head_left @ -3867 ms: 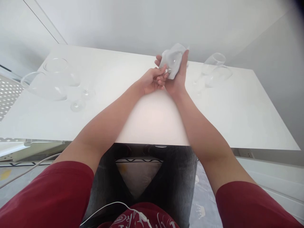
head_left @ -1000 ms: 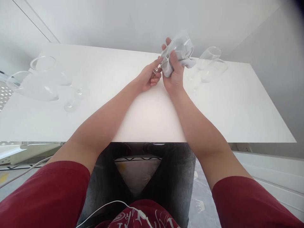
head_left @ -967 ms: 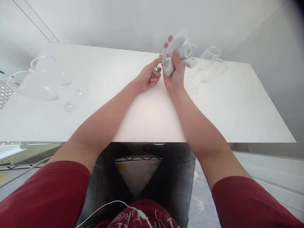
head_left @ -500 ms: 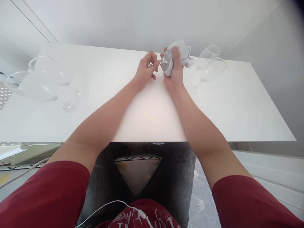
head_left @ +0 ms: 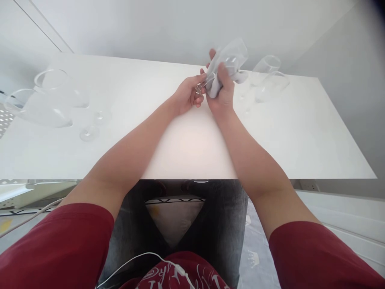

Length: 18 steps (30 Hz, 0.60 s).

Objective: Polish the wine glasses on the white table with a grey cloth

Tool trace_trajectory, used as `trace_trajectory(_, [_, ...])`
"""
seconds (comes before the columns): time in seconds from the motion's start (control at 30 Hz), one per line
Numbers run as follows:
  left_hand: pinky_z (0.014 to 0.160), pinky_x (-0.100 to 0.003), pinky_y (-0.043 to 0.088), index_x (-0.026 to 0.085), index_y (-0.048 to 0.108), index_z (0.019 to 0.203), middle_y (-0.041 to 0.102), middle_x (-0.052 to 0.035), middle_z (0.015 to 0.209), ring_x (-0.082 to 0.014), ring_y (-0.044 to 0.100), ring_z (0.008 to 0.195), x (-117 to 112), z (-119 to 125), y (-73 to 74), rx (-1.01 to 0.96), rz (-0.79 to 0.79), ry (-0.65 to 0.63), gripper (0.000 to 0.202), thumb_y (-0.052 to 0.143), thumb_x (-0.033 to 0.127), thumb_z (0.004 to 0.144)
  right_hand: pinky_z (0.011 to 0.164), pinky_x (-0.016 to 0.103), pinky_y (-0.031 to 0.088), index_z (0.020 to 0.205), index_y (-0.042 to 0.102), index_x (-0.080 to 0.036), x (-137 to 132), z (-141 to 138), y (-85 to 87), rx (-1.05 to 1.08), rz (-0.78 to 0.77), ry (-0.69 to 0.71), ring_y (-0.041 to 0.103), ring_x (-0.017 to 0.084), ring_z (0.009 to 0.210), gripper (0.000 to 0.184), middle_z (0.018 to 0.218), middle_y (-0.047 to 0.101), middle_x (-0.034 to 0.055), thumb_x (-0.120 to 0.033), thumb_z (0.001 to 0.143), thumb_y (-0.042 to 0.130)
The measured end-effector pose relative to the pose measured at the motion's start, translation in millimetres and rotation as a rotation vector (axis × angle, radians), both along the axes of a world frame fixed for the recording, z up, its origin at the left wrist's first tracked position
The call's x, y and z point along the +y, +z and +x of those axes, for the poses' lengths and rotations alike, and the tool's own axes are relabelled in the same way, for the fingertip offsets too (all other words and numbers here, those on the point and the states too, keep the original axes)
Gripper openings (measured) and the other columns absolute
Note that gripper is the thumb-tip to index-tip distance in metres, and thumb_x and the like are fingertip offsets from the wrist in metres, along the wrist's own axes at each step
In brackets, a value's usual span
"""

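Over the far side of the white table point(head_left: 192, 144), a clear stemmed glass point(head_left: 237, 51) is tilted with its mouth up and to the right. My left hand point(head_left: 189, 93) is closed on its foot end, fingers curled round the base and lower stem. My right hand point(head_left: 223, 90) is closed round the bowl with a light grey cloth point(head_left: 214, 89) between palm and glass. The thumb presses on the bowl's near side. Part of the cloth sticks out to the right, beneath the glass. The middle of the stem is partly covered by cloth and fingers.
Two large wine glasses, a nearer one point(head_left: 45, 110) and a farther one point(head_left: 64, 90), are at the table's left. Two more glasses, one behind point(head_left: 266, 66) and one in front point(head_left: 267, 88), stand at the right. A pale wall point(head_left: 180, 28) rises behind the table.
My left hand has gone from a pinch at the stem end to a fuller grip on the base. The glass bowl now shows above the cloth, which has covered it less.
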State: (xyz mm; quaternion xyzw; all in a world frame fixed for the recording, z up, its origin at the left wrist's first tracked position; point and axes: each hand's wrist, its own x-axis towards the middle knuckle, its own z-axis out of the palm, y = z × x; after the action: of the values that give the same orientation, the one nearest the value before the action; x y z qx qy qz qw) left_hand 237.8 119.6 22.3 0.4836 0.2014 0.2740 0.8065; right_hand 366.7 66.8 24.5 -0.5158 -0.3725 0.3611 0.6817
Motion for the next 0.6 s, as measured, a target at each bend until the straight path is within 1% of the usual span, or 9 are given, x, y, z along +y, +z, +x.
trace_trajectory(0.07, [0.039, -0.022, 0.029, 0.020, 0.053, 0.081, 0.055, 0.0029, 0.063, -0.0043, 0.040, 0.042, 0, 1, -1.3, 0.020, -0.002, 0.080, 0.031, 0.068, 0.041, 0.097, 0.075, 0.047, 0.064, 0.112, 0.071, -0.045, 2, 5, 1.7, 0.036, 0.106, -0.064, 0.074, 0.032, 0.110, 0.055, 0.097, 0.075, 0.0020, -0.083, 0.072, 0.074])
trace_trajectory(0.17, [0.039, -0.020, 0.013, 0.020, 0.041, 0.071, 0.047, 0.0043, 0.058, -0.0015, 0.028, 0.038, 0, 4, -4.7, 0.066, 0.079, 0.189, 0.041, 0.070, 0.037, 0.096, 0.080, 0.044, 0.065, 0.111, 0.069, -0.042, 6, 8, 2.6, 0.066, 0.230, -0.106, 0.070, 0.030, 0.124, 0.057, 0.115, 0.075, 0.0018, -0.087, 0.076, 0.066])
trace_trajectory(0.23, [0.041, -0.020, 0.009, 0.019, 0.037, 0.069, 0.045, 0.0043, 0.058, -0.0010, 0.023, 0.039, 0, 6, -7.0, 0.071, 0.167, 0.231, 0.045, 0.069, 0.035, 0.096, 0.082, 0.042, 0.065, 0.109, 0.068, -0.041, 8, 8, 2.2, 0.061, 0.251, -0.102, 0.068, 0.028, 0.130, 0.058, 0.122, 0.074, 0.0005, -0.089, 0.077, 0.062])
trace_trajectory(0.3, [0.042, -0.020, 0.012, 0.019, 0.037, 0.069, 0.045, 0.0039, 0.058, -0.0018, 0.024, 0.041, 0, 6, -8.6, 0.076, 0.217, 0.253, 0.043, 0.067, 0.035, 0.096, 0.082, 0.041, 0.065, 0.106, 0.067, -0.040, 9, 7, 1.1, 0.042, 0.212, -0.077, 0.068, 0.027, 0.129, 0.060, 0.120, 0.074, 0.0009, -0.090, 0.073, 0.066])
trace_trajectory(0.37, [0.042, -0.020, 0.016, 0.020, 0.041, 0.072, 0.047, 0.0037, 0.059, -0.0025, 0.029, 0.042, 0, 6, -9.2, 0.091, 0.203, 0.261, 0.040, 0.067, 0.036, 0.097, 0.084, 0.040, 0.064, 0.103, 0.067, -0.039, 9, 6, -0.8, 0.058, 0.207, -0.027, 0.069, 0.026, 0.123, 0.062, 0.116, 0.075, 0.0000, -0.087, 0.066, 0.078])
trace_trajectory(0.47, [0.042, -0.020, 0.021, 0.021, 0.051, 0.080, 0.050, 0.0035, 0.061, -0.0026, 0.036, 0.042, 0, 6, -8.4, 0.089, 0.089, 0.239, 0.034, 0.071, 0.041, 0.097, 0.087, 0.036, 0.063, 0.100, 0.068, -0.037, 11, 4, -5.9, 0.145, 0.285, 0.069, 0.069, 0.021, 0.111, 0.061, 0.111, 0.075, -0.0047, -0.075, 0.059, 0.093])
trace_trajectory(0.53, [0.041, -0.019, 0.021, 0.021, 0.052, 0.082, 0.050, 0.0037, 0.061, -0.0019, 0.036, 0.039, 0, 6, -7.6, 0.053, -0.002, 0.205, 0.034, 0.072, 0.043, 0.097, 0.081, 0.034, 0.062, 0.089, 0.065, -0.032, 12, 0, -10.4, 0.145, 0.249, 0.111, 0.068, 0.018, 0.093, 0.058, 0.091, 0.073, -0.0051, -0.071, 0.058, 0.096])
trace_trajectory(0.6, [0.037, -0.020, 0.019, 0.021, 0.050, 0.081, 0.047, 0.0039, 0.059, -0.0017, 0.033, 0.037, 0, 6, -7.2, 0.013, -0.078, 0.169, 0.036, 0.074, 0.044, 0.097, 0.071, 0.035, 0.060, 0.075, 0.057, -0.030, 13, -7, -14.1, 0.110, 0.147, 0.122, 0.061, 0.016, 0.074, 0.060, 0.070, 0.064, -0.0056, -0.072, 0.057, 0.096])
